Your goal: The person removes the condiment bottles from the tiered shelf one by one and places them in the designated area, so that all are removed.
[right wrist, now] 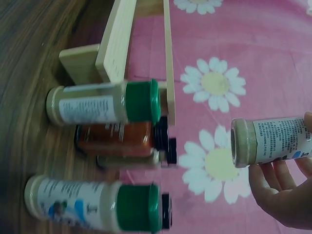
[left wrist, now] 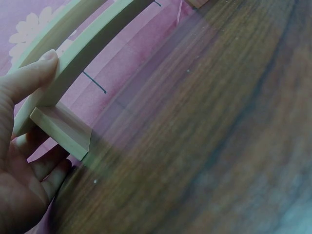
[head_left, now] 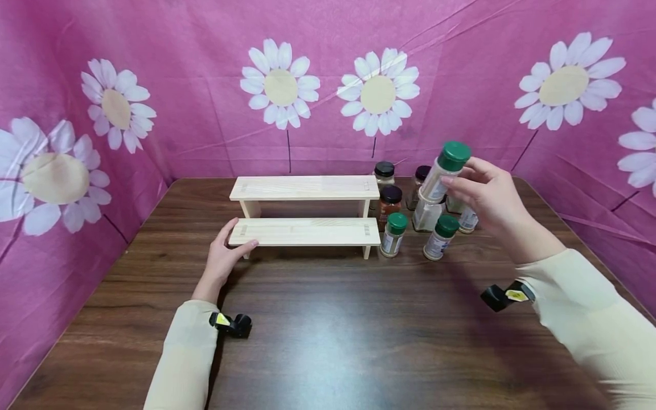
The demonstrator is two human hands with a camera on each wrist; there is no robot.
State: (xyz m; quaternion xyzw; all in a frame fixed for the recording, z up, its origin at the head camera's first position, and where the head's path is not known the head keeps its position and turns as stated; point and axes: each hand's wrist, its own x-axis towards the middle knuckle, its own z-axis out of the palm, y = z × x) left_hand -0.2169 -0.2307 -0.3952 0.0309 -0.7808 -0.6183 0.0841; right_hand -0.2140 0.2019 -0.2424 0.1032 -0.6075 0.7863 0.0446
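Observation:
A two-tier pale wooden shelf rack (head_left: 304,232) stands on the table. My left hand (head_left: 222,256) grips the left end of its lower tier, and the left wrist view shows the thumb (left wrist: 36,73) on the board with other fingers beneath. In my right hand (head_left: 492,191) is a spice jar (head_left: 445,169) with a green cap, held slightly tilted above the other jars. Its label and base show in the right wrist view, where the frame edge cuts off the cap. Two more green-capped spice jars (head_left: 393,234) (head_left: 438,239) stand just right of the rack.
Behind those stand black-capped jars, one with reddish contents (head_left: 389,205), and a clear jar with pale contents (head_left: 426,215). Another jar (head_left: 468,220) is partly hidden by my right hand. A pink cloth with daisies (head_left: 328,154) hangs behind the brown wooden table (head_left: 307,319).

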